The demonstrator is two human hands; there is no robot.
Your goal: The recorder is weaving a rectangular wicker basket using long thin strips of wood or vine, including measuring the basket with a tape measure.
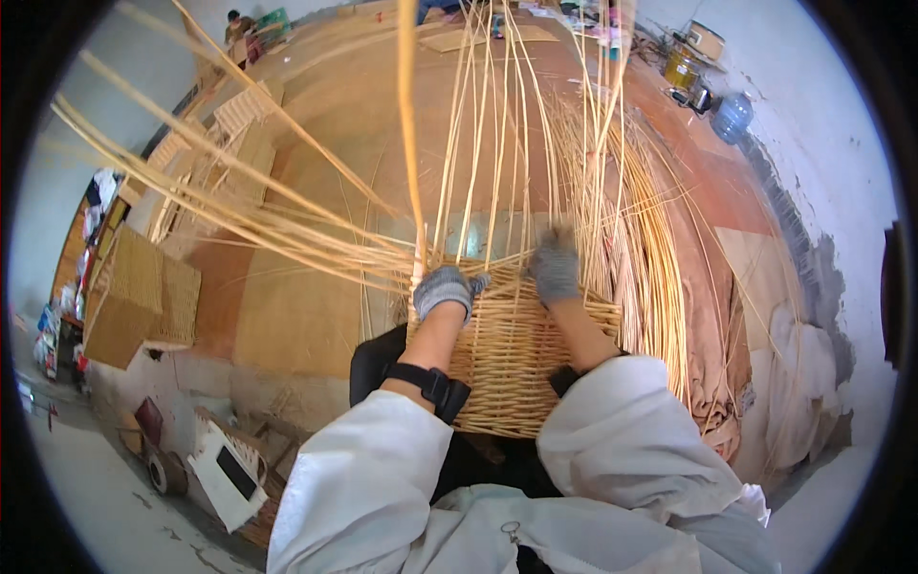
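Note:
A half-woven wicker basket [507, 354] rests in front of my body, its tan weave facing up toward me. Long wicker rods [492, 143] stand up from its far edge, and more of them [239, 215] fan out to the left. My left hand [446, 292], in a grey knitted glove, is closed at the basket's far left corner, by a thick upright rod [406, 124]; what its fingers grip is partly hidden. At the far edge, to the right, my gloved right hand [555, 268] is blurred by motion among the rods, its fingers unclear.
A large bundle of loose rods [660, 277] lies along the right side. Woven basket pieces [143, 292] stand at the left. A blue water bottle [732, 117] is by the right wall. Another person [239, 36] is far off at upper left. A white board [228, 474] lies lower left.

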